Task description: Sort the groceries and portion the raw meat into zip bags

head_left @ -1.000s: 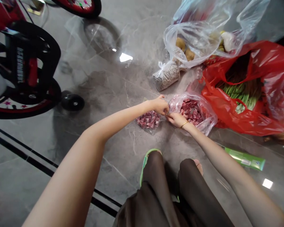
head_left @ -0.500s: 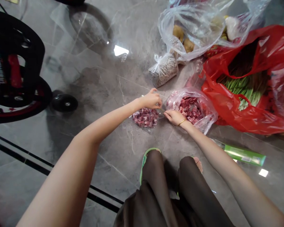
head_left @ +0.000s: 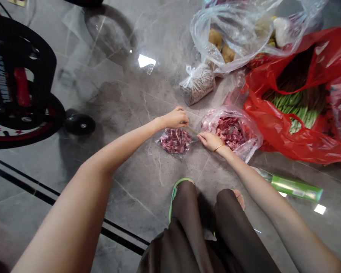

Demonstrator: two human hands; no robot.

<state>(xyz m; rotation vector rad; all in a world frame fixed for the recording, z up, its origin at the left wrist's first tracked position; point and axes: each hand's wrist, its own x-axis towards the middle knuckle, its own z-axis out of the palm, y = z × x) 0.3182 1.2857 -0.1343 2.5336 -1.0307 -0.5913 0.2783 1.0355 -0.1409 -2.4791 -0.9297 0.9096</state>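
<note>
Where closed fingers of the left hand (head_left: 176, 118) and right hand (head_left: 210, 141) pinch a thin strip (head_left: 192, 130) between them, it should handle light and pliant, best gripped at its ends; bagged meat (head_left: 175, 141) lies just beside, on the floor (head_left: 139, 163).

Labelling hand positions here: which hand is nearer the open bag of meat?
Right: the right hand is by the left edge of the open bag of meat, while the left hand is farther off to the left, beside the smaller bag of meat.
</note>
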